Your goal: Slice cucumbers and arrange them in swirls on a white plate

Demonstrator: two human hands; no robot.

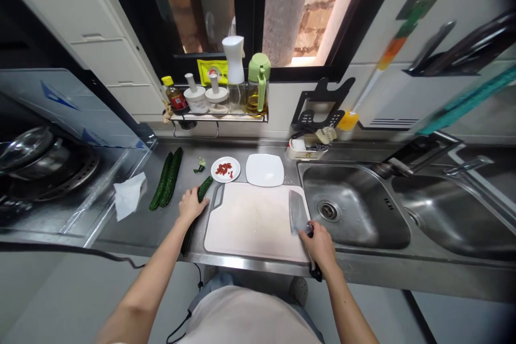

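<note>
My left hand [192,204] is closed round a dark green cucumber [205,187] just left of the cutting board; the cucumber's lower part runs down beneath my wrist. My right hand [321,245] grips the black handle of a kitchen knife [297,208], whose wide blade lies flat over the right side of the pale cutting board [253,220]. Two more whole cucumbers [167,177] lie side by side farther left. Behind the board stand a small white plate [215,177] with chopped red pieces and a white square plate [265,170]. Cut green ends [200,165] lie nearby.
Right of the board is a double steel sink [358,199] with a faucet [419,153]. A wall rack [226,117] holds bottles and jars. At left are a paper towel [129,195] and a stove with a pot [32,153]. A small caddy [308,154] stands behind the sink.
</note>
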